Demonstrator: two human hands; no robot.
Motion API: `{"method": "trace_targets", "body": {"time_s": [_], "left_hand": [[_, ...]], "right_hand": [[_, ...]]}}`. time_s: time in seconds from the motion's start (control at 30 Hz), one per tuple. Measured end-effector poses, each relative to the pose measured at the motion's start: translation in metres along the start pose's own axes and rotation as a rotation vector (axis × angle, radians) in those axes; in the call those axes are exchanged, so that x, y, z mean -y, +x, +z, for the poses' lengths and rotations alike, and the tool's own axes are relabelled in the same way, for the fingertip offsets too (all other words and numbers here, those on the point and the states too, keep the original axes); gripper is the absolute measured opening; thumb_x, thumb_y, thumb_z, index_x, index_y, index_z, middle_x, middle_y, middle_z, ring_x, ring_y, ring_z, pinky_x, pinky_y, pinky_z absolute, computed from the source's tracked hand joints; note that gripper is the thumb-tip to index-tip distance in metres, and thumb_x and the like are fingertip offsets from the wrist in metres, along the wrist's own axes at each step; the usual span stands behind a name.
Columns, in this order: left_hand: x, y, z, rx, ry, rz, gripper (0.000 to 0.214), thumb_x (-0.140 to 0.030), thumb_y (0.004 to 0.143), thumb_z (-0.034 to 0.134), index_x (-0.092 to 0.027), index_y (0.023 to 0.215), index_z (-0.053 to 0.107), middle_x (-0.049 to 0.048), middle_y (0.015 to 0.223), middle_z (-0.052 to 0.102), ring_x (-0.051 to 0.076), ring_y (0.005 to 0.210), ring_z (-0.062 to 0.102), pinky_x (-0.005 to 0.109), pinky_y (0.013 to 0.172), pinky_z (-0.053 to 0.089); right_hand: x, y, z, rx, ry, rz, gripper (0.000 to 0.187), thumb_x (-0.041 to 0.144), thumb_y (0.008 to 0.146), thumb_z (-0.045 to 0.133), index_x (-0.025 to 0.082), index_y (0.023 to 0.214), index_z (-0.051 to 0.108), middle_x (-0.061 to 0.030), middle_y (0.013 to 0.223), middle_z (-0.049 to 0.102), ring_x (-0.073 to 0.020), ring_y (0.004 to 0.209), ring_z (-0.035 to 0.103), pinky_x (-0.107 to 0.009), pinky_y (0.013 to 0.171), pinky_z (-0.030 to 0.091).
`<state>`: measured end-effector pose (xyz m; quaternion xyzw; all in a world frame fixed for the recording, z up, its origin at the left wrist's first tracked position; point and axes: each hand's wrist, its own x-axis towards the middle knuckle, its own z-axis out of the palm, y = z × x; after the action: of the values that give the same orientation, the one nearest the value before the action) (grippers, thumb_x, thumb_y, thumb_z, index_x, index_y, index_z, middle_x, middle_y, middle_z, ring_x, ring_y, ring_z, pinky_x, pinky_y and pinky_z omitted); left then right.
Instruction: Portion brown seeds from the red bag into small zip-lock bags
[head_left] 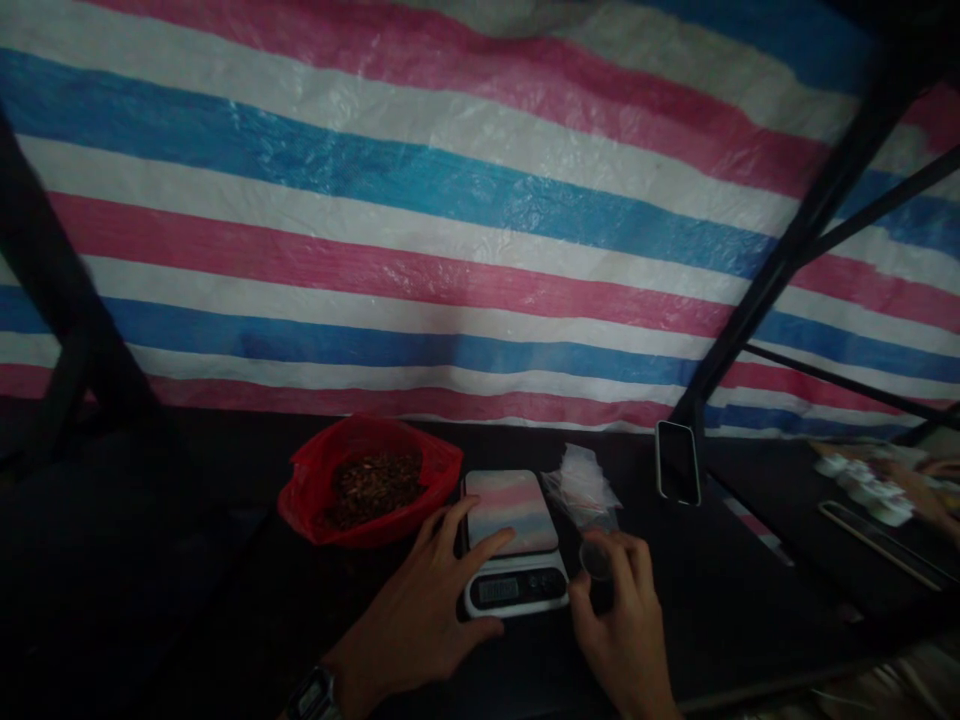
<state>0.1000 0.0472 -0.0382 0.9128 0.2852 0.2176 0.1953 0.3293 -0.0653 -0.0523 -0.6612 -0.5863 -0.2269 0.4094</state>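
A small white digital scale [517, 512] with a shiny top plate lies on the dark table, its display facing me. My left hand [431, 600] rests at the scale's left side, fingers spread, with a fingertip on the plate. Just right of the scale, my right hand [622, 610] pinches a small clear round cup or lid [595, 560] between thumb and fingers. Left of the scale, a red plastic bag [304, 500] stands open with brown seed-like or dried pieces [379, 485] inside. A pile of clear small plastic bags [585, 483] lies behind my right hand.
A phone [677, 463] leans against a dark metal post [757, 265] at the right. Farther right lie several white small containers [862, 487] and a long thin tool [877, 545], near another person's hand [926, 500]. A striped plastic sheet [450, 240] hangs behind the table.
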Motion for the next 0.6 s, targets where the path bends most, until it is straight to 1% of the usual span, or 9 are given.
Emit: {"method": "trace_targets", "body": {"time_s": [0.07, 0.1, 0.17, 0.23, 0.37, 0.6], "left_hand": [[-0.0001, 0.0002, 0.0000, -0.006, -0.003, -0.007, 0.092, -0.020, 0.078, 0.088, -0.045, 0.156, 0.048, 0.0121, 0.174, 0.027, 0.046, 0.157, 0.035, 0.071, 0.121, 0.040], [-0.0004, 0.0002, -0.0002, -0.012, -0.001, -0.006, 0.092, -0.019, 0.077, 0.089, -0.044, 0.156, 0.048, 0.0123, 0.173, 0.027, 0.046, 0.157, 0.035, 0.071, 0.121, 0.039], [-0.0014, 0.0002, -0.0007, -0.019, 0.001, -0.006, 0.092, -0.018, 0.076, 0.090, -0.044, 0.155, 0.050, 0.0124, 0.173, 0.028, 0.046, 0.157, 0.035, 0.070, 0.121, 0.040], [-0.0023, -0.0001, -0.0012, -0.015, 0.002, -0.008, 0.092, -0.019, 0.076, 0.090, -0.045, 0.155, 0.050, 0.0125, 0.174, 0.028, 0.047, 0.157, 0.035, 0.070, 0.121, 0.040], [-0.0013, -0.0015, -0.0001, -0.005, 0.014, -0.026, 0.092, -0.021, 0.078, 0.089, -0.045, 0.156, 0.048, 0.0130, 0.174, 0.026, 0.048, 0.158, 0.034, 0.071, 0.121, 0.039], [0.0067, -0.0037, 0.0078, -0.042, 0.011, -0.034, 0.099, -0.019, 0.076, 0.091, -0.047, 0.158, 0.042, 0.0121, 0.174, 0.021, 0.045, 0.158, 0.036, 0.065, 0.122, 0.041]], "right_hand": [[0.0012, 0.0001, -0.0042, 0.088, 0.053, -0.025, 0.032, 0.008, 0.088, 0.050, 0.026, 0.110, 0.064, -0.0055, 0.102, 0.055, -0.0226, 0.091, 0.065, -0.034, 0.075, 0.057], [0.0018, -0.0003, -0.0056, 0.137, 0.057, -0.049, 0.034, 0.006, 0.085, 0.048, 0.026, 0.107, 0.066, -0.0048, 0.100, 0.054, -0.0217, 0.087, 0.065, -0.033, 0.072, 0.057], [0.0027, -0.0011, -0.0070, 0.208, 0.025, -0.086, 0.036, 0.006, 0.083, 0.048, 0.026, 0.104, 0.069, -0.0046, 0.098, 0.057, -0.0217, 0.083, 0.066, -0.034, 0.070, 0.057], [0.0031, -0.0013, -0.0073, 0.244, -0.013, -0.090, 0.034, 0.007, 0.083, 0.049, 0.025, 0.101, 0.070, -0.0048, 0.097, 0.059, -0.0223, 0.080, 0.066, -0.036, 0.069, 0.056], [0.0034, 0.0000, -0.0081, 0.264, -0.014, -0.059, 0.030, 0.007, 0.083, 0.049, 0.025, 0.094, 0.070, -0.0037, 0.091, 0.059, -0.0203, 0.075, 0.066, -0.034, 0.066, 0.054], [0.0050, -0.0003, -0.0095, 0.247, -0.047, -0.092, 0.033, 0.007, 0.082, 0.049, 0.025, 0.097, 0.072, -0.0043, 0.092, 0.061, -0.0207, 0.076, 0.064, -0.034, 0.066, 0.052]]}}
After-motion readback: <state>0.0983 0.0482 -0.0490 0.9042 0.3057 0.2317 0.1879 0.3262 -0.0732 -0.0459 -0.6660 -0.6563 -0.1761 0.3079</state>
